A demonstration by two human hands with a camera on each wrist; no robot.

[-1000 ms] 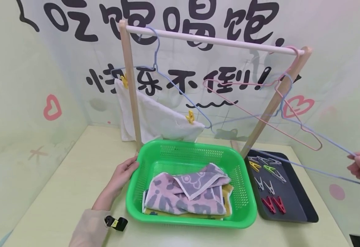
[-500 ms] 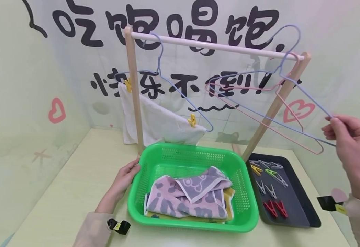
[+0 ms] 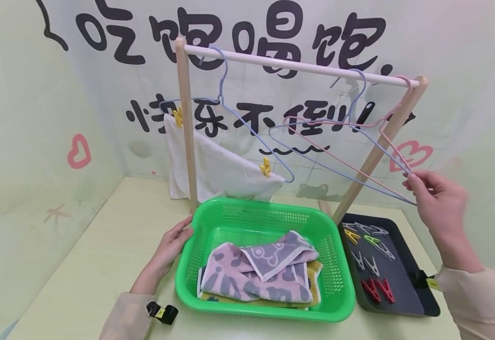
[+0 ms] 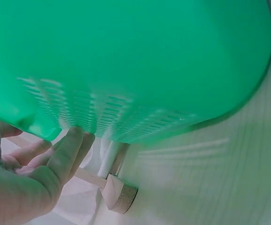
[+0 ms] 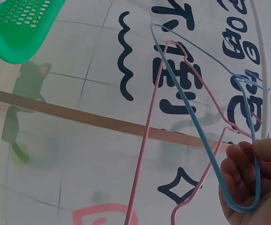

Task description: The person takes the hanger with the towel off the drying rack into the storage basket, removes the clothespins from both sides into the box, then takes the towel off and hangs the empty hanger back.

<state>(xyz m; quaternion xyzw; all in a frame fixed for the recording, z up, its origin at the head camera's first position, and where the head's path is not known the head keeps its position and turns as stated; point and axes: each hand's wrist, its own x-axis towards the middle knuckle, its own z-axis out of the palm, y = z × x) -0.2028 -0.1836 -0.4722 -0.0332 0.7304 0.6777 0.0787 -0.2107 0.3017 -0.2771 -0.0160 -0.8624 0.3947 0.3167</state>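
In the head view my right hand (image 3: 440,208) pinches the lower right corner of a blue clothes hanger (image 3: 315,148). Its hook passes over the white rod (image 3: 273,62) of a small wooden rack. A pink hanger (image 3: 337,147) hangs just beside it at the rod's right end; both hangers (image 5: 186,101) overlap in the right wrist view. At the left, my left hand (image 3: 168,248) touches the outside of a green basket (image 3: 264,314), fingers (image 4: 65,157) fairly straight against its perforated wall. Folded towels (image 3: 251,274), pink-grey over yellow, lie in the basket.
A second blue hanger (image 3: 253,134) carries a white towel (image 3: 226,163) held by two yellow clips (image 3: 265,167) at the rod's left. Right of the basket, a dark tray (image 3: 400,283) holds several clothespins. The rack's right post (image 3: 368,165) rises behind the tray.
My right hand has moved left with the blue hanger from the far right. The hanger's hook rose above the rod and now sits over it. My left hand stays at the basket.
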